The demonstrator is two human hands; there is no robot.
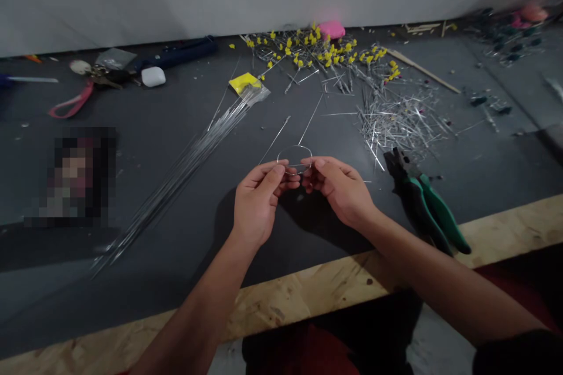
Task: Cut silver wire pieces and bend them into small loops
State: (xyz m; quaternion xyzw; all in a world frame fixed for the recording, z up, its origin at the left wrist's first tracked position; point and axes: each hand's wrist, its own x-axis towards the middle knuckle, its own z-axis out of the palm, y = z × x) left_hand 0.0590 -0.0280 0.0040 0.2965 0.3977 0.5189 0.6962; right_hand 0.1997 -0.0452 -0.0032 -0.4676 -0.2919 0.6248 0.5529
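Observation:
Between my two hands is a thin wire (295, 146) bent into a loop. My left hand (259, 193) pinches the loop's left side between thumb and fingers. On its right side, my right hand (341, 184) grips the same wire with thumb and fingertips. Low on the loop, near the fingertips, the wire ends look crossed or twisted, too small to tell exactly. Just beyond my hands lie loose straight wires (310, 119). To the left stretches a long bundle of straight wires (176, 179) with a yellow tag (244, 82) at its far end.
Green-handled pliers (428, 202) lie right of my right hand. Behind them is a heap of cut wires (398, 123), with yellow-tipped wires (303, 50) at the back. A wooden stick (422, 71), a white case (153, 76) and a pink strap (73, 104) also lie there. The table's wooden edge (308, 296) runs in front.

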